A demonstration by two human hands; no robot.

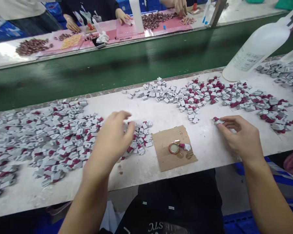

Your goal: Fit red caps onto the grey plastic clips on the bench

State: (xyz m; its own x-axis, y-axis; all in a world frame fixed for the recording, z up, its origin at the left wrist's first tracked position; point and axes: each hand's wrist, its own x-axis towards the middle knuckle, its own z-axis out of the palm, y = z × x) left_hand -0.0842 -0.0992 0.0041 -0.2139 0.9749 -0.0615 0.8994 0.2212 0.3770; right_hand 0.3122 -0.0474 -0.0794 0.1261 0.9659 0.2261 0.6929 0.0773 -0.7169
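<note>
On the flat, scuffed white table (pixel 136 172), a broad heap of blocky pieces (pixel 61 136) was overhung by the left hand (pixel 113 136), fingers parted, while by the right hand (pixel 241 138), right of the wet-spotted cardboard (pixel 163 157), one small angular piece (pixel 217 121) was pinched.

The left hand (pixel 114 138), thumb and forefinger apart, is over a broad heap of grey and maroon pieces (pixel 61 136) that covers the left part of the worktop (pixel 136 175). The right hand (pixel 241 136) pinches one grey-and-maroon piece (pixel 217 121) at its fingertips. Between the hands, toward the near edge, lies a cardboard sheet (pixel 163 159) spotted with clear liquid, carrying an upturned bottle cap (pixel 174 148) and, just beside it, another piece (pixel 186 147). More pieces (pixel 200 92) line the far edge, near a white bottle (pixel 256 48).
</note>
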